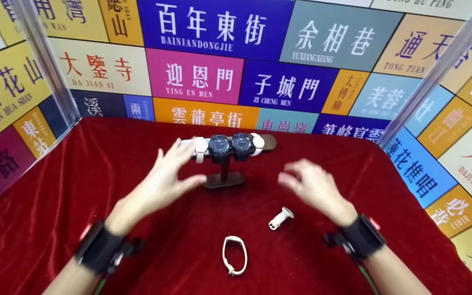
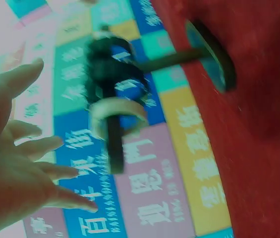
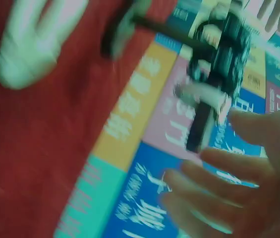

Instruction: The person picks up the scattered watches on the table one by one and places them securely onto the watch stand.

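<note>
A dark T-shaped watch stand (image 1: 224, 179) carries a white watch (image 1: 200, 147) at its left, two black watches (image 1: 219, 146) in the middle and another white watch (image 1: 257, 142) toward the right. My left hand (image 1: 166, 176), fingers spread, is at the bar's left end and overlaps it in the head view. Right of the stand, my right hand (image 1: 312, 186) hangs in the air with loosely bent fingers and nothing in them. Below it on the cloth lies a white watch with a closed strap (image 1: 281, 218). Nearer the front is a thin white band loop (image 1: 234, 255).
Red velvet cloth (image 1: 170, 262) covers the table. Colourful panels with Chinese lettering (image 1: 195, 76) stand behind and at the sides. Clear upright posts (image 1: 424, 78) rise at the table's back corners. Both wrists wear black camera straps (image 1: 363, 237).
</note>
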`<state>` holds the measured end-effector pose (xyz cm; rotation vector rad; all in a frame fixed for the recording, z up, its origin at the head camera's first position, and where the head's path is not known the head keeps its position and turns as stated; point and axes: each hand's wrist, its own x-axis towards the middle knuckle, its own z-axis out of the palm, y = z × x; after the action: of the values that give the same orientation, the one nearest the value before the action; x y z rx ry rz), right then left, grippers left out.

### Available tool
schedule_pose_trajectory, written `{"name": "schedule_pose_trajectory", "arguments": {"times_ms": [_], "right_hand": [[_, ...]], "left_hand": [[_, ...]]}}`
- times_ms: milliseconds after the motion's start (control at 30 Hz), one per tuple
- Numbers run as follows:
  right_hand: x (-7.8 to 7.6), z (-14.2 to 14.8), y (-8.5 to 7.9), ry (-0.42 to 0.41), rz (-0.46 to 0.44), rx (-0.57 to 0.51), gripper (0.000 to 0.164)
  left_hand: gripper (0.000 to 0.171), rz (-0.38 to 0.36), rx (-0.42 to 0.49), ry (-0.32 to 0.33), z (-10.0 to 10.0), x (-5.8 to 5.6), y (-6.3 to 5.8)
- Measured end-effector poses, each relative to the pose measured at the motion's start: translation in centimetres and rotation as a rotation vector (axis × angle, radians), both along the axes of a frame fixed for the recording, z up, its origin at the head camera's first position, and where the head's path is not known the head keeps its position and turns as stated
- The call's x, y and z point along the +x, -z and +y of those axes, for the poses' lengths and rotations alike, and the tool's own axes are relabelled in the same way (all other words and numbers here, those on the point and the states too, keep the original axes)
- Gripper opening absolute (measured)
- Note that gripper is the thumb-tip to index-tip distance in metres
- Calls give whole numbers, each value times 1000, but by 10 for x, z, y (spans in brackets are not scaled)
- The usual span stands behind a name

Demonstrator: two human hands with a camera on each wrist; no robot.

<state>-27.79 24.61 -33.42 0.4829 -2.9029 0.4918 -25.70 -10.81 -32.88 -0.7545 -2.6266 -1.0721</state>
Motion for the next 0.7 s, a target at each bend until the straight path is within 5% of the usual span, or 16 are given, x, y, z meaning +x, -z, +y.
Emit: {"name": "schedule_pose_trajectory", "arguments": {"times_ms": [133, 233, 500, 700], "right_hand": [[14, 17, 24, -214, -235, 86, 56], [15, 26, 40, -308, -286, 125, 64], [3, 28, 59, -311, -183, 173, 43], [11, 21, 47, -301, -41, 148, 36]], "left_hand": [[71, 6, -38, 78, 3, 32, 9], [70, -36, -104, 147, 12, 48, 16], [69, -119, -153, 245, 34, 56, 28], [71, -146, -169, 262, 40, 56, 21]]}}
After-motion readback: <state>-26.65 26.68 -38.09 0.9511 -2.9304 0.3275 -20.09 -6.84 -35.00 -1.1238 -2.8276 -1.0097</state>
